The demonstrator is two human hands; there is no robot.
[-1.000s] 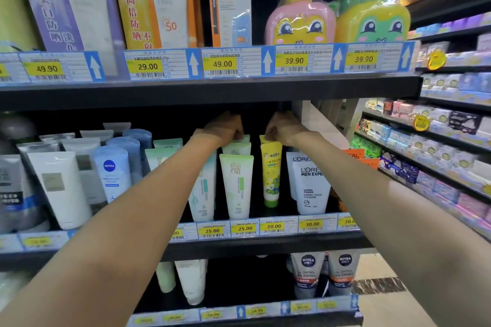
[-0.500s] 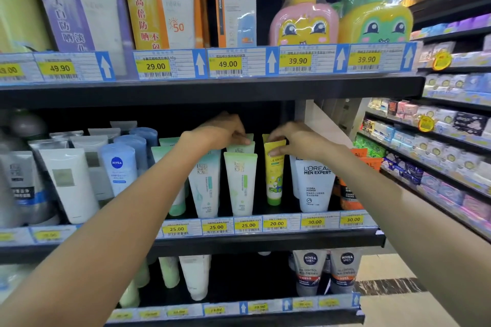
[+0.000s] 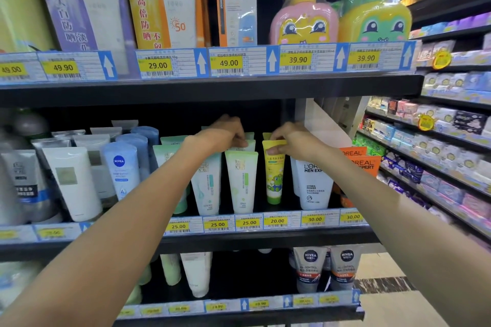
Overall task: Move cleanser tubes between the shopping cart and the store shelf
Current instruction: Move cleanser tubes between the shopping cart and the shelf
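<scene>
— Since a second ago?
— Both my hands came forward. My right hand (image 3: 295, 141) now pinches the yellow tube (image 3: 274, 170) by its crimp.
— Left?
— My left hand (image 3: 225, 133) pinches a pale green tube (image 3: 240, 146), both on the middle shelf (image 3: 265, 240).

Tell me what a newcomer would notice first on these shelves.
Probably the two cartoon bottles, pink and green, on the top shelf at right. Next, the two hands on the middle shelf: the right hand pinches the top of a yellow tube, and the left hand grips the top of a pale green tube beside it. Yellow price tags line each shelf edge.
</scene>
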